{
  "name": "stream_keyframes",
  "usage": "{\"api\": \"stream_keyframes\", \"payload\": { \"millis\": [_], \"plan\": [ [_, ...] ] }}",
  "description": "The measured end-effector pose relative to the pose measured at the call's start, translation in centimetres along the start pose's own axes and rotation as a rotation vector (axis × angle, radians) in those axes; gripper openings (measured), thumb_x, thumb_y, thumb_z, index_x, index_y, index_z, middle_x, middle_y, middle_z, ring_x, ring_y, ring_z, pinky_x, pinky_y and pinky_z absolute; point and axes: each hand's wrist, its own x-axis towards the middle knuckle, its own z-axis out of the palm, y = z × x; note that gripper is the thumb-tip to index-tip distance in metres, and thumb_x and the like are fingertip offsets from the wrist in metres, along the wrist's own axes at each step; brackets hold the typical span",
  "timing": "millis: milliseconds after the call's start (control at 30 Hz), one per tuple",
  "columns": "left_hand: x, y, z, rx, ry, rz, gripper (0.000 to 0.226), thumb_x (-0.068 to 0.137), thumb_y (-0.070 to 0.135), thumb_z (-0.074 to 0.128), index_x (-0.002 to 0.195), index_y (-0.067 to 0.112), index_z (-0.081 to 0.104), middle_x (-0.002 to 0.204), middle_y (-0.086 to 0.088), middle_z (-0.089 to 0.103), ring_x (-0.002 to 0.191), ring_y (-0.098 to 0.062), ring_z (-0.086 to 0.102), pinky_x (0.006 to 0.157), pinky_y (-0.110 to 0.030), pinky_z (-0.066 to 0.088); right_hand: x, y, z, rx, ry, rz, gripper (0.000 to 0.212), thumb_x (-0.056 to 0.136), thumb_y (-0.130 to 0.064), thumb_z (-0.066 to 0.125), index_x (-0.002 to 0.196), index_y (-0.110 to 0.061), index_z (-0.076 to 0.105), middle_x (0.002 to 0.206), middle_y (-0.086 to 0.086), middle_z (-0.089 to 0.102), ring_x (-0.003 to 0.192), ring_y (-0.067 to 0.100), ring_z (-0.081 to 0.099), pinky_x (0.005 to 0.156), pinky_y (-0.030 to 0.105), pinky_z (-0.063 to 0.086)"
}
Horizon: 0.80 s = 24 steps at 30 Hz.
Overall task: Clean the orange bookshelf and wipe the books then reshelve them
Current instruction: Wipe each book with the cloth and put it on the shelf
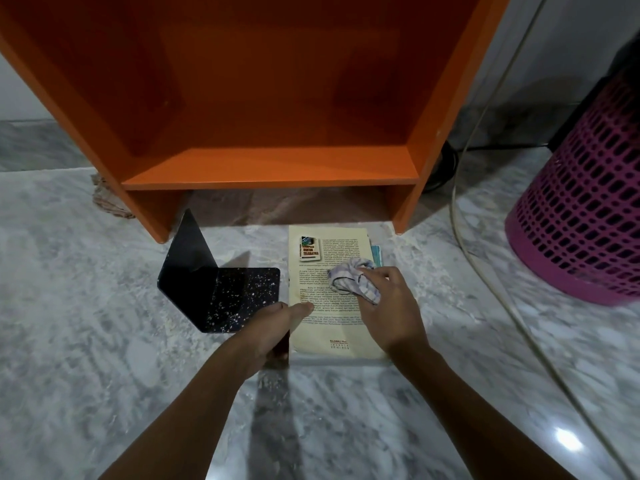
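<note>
We see the orange bookshelf [270, 168] standing with bare shelves on the marble floor [104, 341]. Just in front of it a cream book [343, 337] lies flat with its back cover up. The blue edge of a second book [377, 253] peeks out at its far right side. The left hand [273, 330] grips the book's left edge, thumb laid on the cover and fingers curled round the side. The right hand [388, 306] holds a crumpled striped cloth [349, 277], fingers bunched round it, and presses it onto the middle of the cover. Just left of the book a black speckled bookend [221, 292] rests on the floor. A pink basket [581, 216] stands well to the right, with a pale cable [460, 216] curving past it.
</note>
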Motion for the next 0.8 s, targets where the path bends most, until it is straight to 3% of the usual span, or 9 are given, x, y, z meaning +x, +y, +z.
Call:
{"api": "stream_keyframes", "payload": {
  "millis": [167,267,367,467,567,667,800],
  "plan": [
    [-1.4,1.0,0.3,-0.053,0.027,0.060,0.034,0.085,0.033,0.071,0.108,0.008,0.065,0.096,-0.006,0.076,0.095,-0.029,0.071,0.095,-0.049,0.052,-0.1,-0.3,-0.5,0.101,0.015,0.006,0.039,0.091,-0.015,0.067,0.130,-0.017,0.063,0.120,-0.004,0.054,0.105,0.012,0.059,0.085,0.016,0.049],
    [-2.5,3.2,-0.1,0.007,0.108,0.128,0.034,0.084,0.032,0.071,0.104,0.005,0.065,0.094,-0.008,0.076,0.089,-0.029,0.073,0.079,-0.039,0.056,0.2,-0.8,-1.3,0.225,0.011,0.070,0.028,0.092,-0.010,0.063,0.120,-0.016,0.068,0.108,-0.001,0.057,0.090,0.007,0.058,0.070,0.001,0.043],
    [-4.1,6.4,-0.5,0.277,0.273,0.255,0.034,0.083,0.036,0.070,0.084,0.004,0.059,0.087,-0.011,0.072,0.077,-0.027,0.070,0.059,-0.027,0.048,0.5,-0.9,-2.2,0.349,0.037,0.126,0.014,0.093,-0.017,0.062,0.097,-0.025,0.071,0.094,-0.002,0.069,0.081,0.007,0.064,0.066,0.009,0.046],
    [-6.6,9.2,0.4,0.671,0.375,0.414,0.032,0.085,0.037,0.067,0.072,0.018,0.046,0.080,-0.002,0.058,0.073,-0.021,0.059,0.054,-0.025,0.041,1.0,-1.0,-3.4,0.576,0.101,0.272,0.011,0.095,-0.021,0.060,0.096,-0.023,0.070,0.085,-0.007,0.071,0.080,0.010,0.066,0.068,0.020,0.049],
    [-8.9,9.8,3.2,1.086,0.440,0.542,0.025,0.085,0.038,0.066,0.097,0.022,0.052,0.090,0.002,0.053,0.078,-0.019,0.053,0.060,-0.025,0.039,2.2,-0.6,-4.3,0.796,0.105,0.432,0.027,0.096,-0.033,0.056,0.120,-0.024,0.064,0.105,0.000,0.072,0.097,0.020,0.069,0.088,0.036,0.055],
    [-9.2,8.1,7.0,1.269,0.402,0.620,0.045,0.084,0.034,0.066,0.124,0.018,0.050,0.107,-0.004,0.062,0.093,-0.023,0.062,0.070,-0.029,0.045,3.2,0.2,-5.1,0.965,0.104,0.485,0.038,0.093,-0.035,0.057,0.128,-0.021,0.059,0.113,0.006,0.072,0.102,0.025,0.070,0.095,0.046,0.053],
    [-7.5,5.1,11.3,1.291,0.370,0.683,0.036,0.089,0.030,0.061,0.119,0.017,0.047,0.110,-0.007,0.065,0.098,-0.026,0.066,0.072,-0.031,0.044,3.1,1.3,-5.9,0.868,0.150,0.518,0.037,0.087,-0.034,0.059,0.120,-0.020,0.065,0.110,0.004,0.073,0.102,0.024,0.069,0.096,0.046,0.052]
  ]
}}
